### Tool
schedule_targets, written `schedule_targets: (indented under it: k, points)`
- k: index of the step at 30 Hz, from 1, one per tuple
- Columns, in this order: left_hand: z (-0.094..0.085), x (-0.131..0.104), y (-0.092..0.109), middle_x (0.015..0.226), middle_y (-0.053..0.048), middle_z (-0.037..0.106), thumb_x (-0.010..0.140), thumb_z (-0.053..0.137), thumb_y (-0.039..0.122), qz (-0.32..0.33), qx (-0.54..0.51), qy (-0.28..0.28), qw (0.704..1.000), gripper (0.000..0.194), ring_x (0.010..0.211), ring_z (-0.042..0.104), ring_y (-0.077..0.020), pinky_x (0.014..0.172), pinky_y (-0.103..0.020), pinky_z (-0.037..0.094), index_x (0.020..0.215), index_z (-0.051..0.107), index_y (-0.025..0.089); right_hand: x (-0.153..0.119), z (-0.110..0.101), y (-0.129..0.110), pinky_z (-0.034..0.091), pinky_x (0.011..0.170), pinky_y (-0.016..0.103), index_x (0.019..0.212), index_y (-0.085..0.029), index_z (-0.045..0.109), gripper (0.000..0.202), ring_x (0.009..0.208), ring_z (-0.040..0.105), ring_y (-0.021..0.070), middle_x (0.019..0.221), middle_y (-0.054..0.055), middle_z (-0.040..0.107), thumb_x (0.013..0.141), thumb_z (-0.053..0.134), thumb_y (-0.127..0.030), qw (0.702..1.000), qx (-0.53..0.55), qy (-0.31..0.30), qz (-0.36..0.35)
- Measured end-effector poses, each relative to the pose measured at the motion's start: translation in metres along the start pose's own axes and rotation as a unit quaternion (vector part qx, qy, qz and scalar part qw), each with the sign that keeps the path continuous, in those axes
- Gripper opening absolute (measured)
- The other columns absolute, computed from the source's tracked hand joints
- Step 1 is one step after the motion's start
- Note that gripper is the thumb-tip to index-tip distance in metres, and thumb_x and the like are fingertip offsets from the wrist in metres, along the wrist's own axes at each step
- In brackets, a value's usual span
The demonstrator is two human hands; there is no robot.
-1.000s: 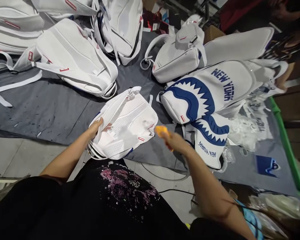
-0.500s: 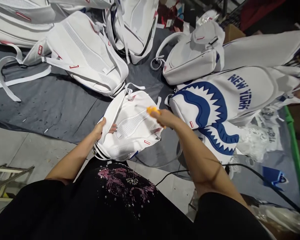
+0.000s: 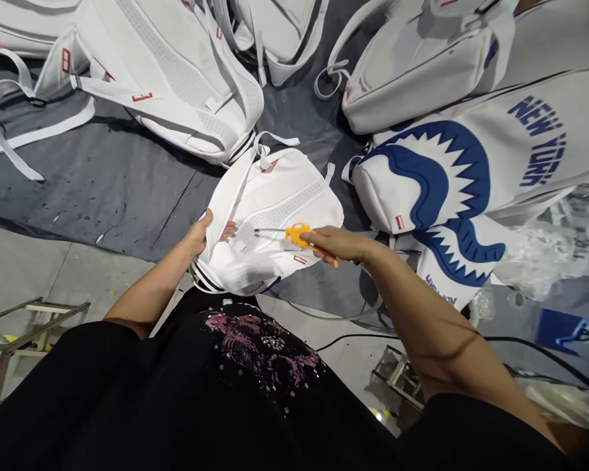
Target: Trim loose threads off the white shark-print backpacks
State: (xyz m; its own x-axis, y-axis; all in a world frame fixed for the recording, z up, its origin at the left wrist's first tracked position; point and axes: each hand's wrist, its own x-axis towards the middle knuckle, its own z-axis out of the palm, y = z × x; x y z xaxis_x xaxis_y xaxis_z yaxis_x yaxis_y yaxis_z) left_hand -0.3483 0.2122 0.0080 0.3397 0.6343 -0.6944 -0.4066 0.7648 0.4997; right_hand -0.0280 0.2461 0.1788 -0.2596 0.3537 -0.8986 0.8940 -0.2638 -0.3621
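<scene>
A white backpack (image 3: 299,190) lies back side up at the table's near edge, its straps and perforated back panel showing. My left hand (image 3: 203,235) grips one shoulder strap at the bag's left side, thumb on top and fingertips showing beyond the strap. In my right hand (image 3: 336,242) is an orange air blow gun (image 3: 297,234) with a thin metal nozzle. The nozzle points left over the perforated panel, toward my left fingertips. Whether its tip touches the fabric I cannot tell.
Other white backpacks (image 3: 177,72) lie behind and to the left. At the right are white bags with a blue shark-mouth print (image 3: 451,163), clear plastic wrapping (image 3: 540,261) and a blue card (image 3: 564,330). A black cable (image 3: 544,356) runs past my right arm.
The blow gun has swung lower, its nozzle now sharp and level across the back panel. My left hand keeps its hold on the strap. The camera view has shifted closer.
</scene>
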Motion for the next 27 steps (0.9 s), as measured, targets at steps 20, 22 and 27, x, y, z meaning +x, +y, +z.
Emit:
schedule_targets:
  k: [20, 22, 27]
  points:
    - [0.02, -0.034, -0.026, 0.154, -0.007, 0.049, 0.095, 0.05, 0.022, 0.341, 0.705, 0.108, 0.613, 0.027, 0.145, 0.04, -0.0304, 0.117, -0.052, 0.036, 0.103, 0.076, 0.023, 0.04, 0.063, 0.101, 0.049, 0.048, 0.025, 0.087, -0.021, 0.047, 0.039, 0.046, 0.06, 0.0153, 0.056, -0.001, 0.061, 0.1, 0.043, -0.058, 0.975, 0.222, -0.022, -0.02]
    - [0.023, -0.04, -0.029, 0.162, -0.011, 0.038, 0.086, 0.069, 0.028, 0.292, 0.73, 0.127, 0.605, 0.025, 0.149, 0.032, -0.0384, 0.118, -0.06, 0.031, 0.11, 0.075, 0.023, 0.039, 0.066, 0.105, 0.053, 0.049, 0.026, 0.091, -0.021, 0.046, 0.036, 0.049, 0.063, 0.0163, 0.058, -0.001, 0.062, 0.101, 0.045, -0.056, 0.969, 0.245, -0.033, -0.024]
    - [0.041, -0.035, -0.043, 0.163, -0.015, 0.035, 0.082, 0.074, 0.016, 0.266, 0.742, 0.212, 0.578, 0.022, 0.149, 0.033, -0.0409, 0.113, -0.06, 0.035, 0.103, 0.071, 0.02, 0.04, 0.076, 0.116, 0.055, 0.051, 0.026, 0.097, -0.021, 0.049, 0.038, 0.053, 0.066, 0.0165, 0.063, 0.0, 0.065, 0.1, 0.047, -0.058, 0.963, 0.261, -0.035, -0.055]
